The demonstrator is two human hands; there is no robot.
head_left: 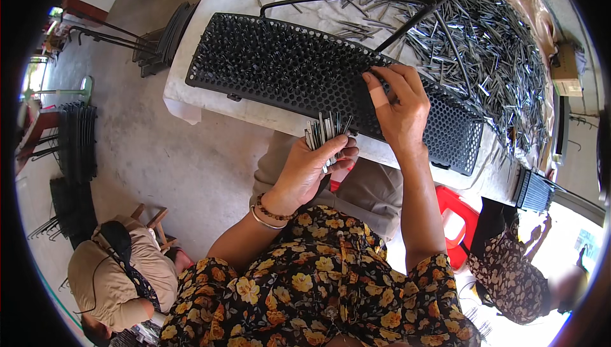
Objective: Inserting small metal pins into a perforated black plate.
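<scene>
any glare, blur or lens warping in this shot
In the head view, the black perforated panel looks bowed, likely from the fisheye lens; in the head view, glare washes out the area around the lower-right co-worker, whose head is blurred; in the head view, the loose metal strips glint, while left hand and right hand look fairly sharp.

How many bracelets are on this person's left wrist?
2, both at the wrist of the left hand: a brown beaded bracelet and, just behind it toward the elbow, a pale bangle. None looks hidden.
</scene>
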